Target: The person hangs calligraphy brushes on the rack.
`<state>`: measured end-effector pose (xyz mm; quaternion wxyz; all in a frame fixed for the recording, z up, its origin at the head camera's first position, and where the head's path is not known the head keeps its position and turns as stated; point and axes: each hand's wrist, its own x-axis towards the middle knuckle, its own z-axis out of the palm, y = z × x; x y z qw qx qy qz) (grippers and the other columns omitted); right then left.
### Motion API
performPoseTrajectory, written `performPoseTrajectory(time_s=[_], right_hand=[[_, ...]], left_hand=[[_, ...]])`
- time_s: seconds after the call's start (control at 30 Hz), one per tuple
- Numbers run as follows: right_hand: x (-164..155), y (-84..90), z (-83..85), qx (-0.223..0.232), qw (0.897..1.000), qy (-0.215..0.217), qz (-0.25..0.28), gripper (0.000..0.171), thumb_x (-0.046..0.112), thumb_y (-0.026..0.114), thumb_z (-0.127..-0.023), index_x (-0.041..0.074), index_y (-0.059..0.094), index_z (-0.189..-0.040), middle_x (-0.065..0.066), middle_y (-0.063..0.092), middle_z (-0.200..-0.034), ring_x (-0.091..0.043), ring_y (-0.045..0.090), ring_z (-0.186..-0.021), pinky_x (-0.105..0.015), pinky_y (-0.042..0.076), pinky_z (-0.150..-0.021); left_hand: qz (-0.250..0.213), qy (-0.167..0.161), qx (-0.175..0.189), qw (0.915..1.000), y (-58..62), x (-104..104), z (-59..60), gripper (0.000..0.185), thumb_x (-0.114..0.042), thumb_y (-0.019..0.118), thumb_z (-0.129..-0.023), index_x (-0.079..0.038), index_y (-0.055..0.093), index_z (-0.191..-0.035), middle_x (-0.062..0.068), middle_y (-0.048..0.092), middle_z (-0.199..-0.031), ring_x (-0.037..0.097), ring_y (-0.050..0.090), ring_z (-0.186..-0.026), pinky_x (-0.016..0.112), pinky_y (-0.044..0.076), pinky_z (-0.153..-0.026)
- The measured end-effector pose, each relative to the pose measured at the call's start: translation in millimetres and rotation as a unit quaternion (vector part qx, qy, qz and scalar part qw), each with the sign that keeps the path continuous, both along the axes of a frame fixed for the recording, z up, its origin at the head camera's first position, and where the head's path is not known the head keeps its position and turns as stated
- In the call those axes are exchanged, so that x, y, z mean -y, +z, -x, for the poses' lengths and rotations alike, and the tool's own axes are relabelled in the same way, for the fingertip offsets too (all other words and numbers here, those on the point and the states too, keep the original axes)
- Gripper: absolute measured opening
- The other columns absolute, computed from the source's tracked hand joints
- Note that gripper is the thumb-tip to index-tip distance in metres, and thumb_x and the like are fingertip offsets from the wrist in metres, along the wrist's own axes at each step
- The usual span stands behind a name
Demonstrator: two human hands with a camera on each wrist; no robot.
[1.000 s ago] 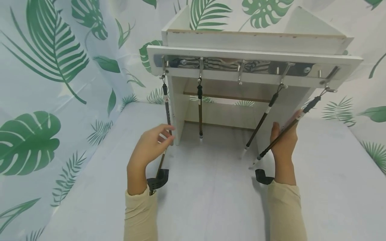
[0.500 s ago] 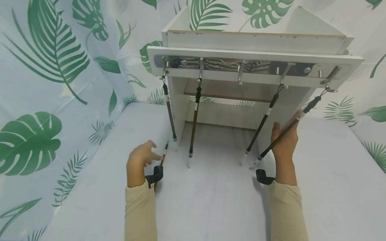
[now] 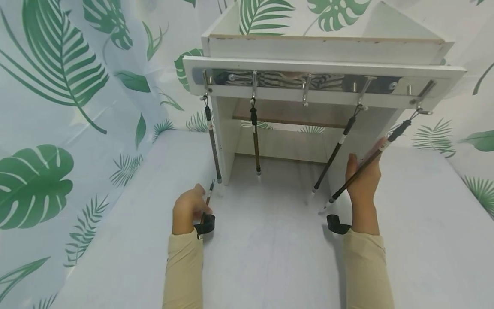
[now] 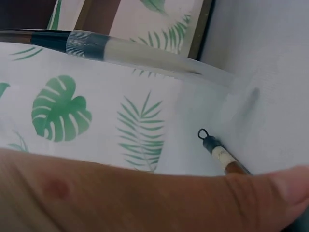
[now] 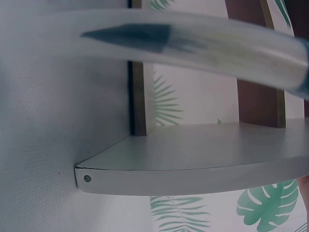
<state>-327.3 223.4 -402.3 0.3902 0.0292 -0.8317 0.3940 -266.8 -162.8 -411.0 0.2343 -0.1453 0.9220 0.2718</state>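
A slim brown-handled calligraphy brush with a small wire loop at its end (image 3: pixel 209 193) is held in the left hand (image 3: pixel 188 209), low over the white cloth-covered bench (image 3: pixel 270 257); the fingers are curled round the lower shaft, and in the left wrist view the looped end (image 4: pixel 204 135) is seen projecting just beyond the fingertips. Its long axis is pointed up and away from that hand, toward the white wooden rack (image 3: pixel 324 68) set at the far side of both hands. On the rack's polished metal hook rail (image 3: pixel 308 83) four other dark brushes are hung; the leftmost hanging brush (image 3: pixel 212 146) is suspended just above and beyond the left hand, and the bare middle hook (image 3: pixel 305 91) is placed between the two hands, high above them. The right hand (image 3: pixel 362 184) is raised against the rack's right upright, with its thumb up beside the rightmost hanging brush (image 3: pixel 366 163), which is slanted across the hand; whether that brush is actually gripped cannot be told, as the fingers are hidden behind it. The held brush is thus carried by the left hand alone, and the bare hook is judged about equally far from either hand.
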Motion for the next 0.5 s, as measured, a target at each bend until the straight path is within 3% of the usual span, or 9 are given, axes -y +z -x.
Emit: performPoseTrajectory(time_s=[0.23,0.37,0.5], right_hand=[[-1,-0.3,0.0,0.007,1.0,0.001,0.002,0.064,0.026,0.039,-0.094,0.002,0.006,-0.143,-0.028,0.043,-0.132,-0.045,0.048,-0.116,-0.059,0.038,-0.093],[-1,-1.0,0.4,0.012,1.0,-0.001,0.004,0.064,0.028,0.039,-0.094,0.004,0.006,-0.143,-0.028,0.043,-0.132,-0.044,0.048,-0.117,-0.058,0.038,-0.093],[-1,-0.7,0.3,0.015,1.0,-0.002,0.001,0.064,0.029,0.038,-0.094,0.003,0.006,-0.143,-0.028,0.043,-0.131,-0.044,0.048,-0.117,-0.058,0.038,-0.094]], left_hand=[[0.005,0.015,-0.018,0.9997,-2.5,1,2.2,0.064,-0.005,0.068,-0.074,-0.006,0.037,-0.13,0.015,0.061,-0.09,0.021,0.057,-0.064,0.025,0.044,-0.048],[0.013,0.035,-0.095,0.9948,-0.3,5,3.9,0.069,-0.009,0.064,-0.079,-0.013,0.029,-0.138,0.015,0.062,-0.087,0.021,0.057,-0.063,0.025,0.042,-0.048],[-0.001,0.06,-0.191,0.9797,9.0,9,5.1,0.07,-0.008,0.057,-0.083,-0.015,0.021,-0.143,0.017,0.064,-0.089,0.023,0.057,-0.065,0.028,0.043,-0.051]])
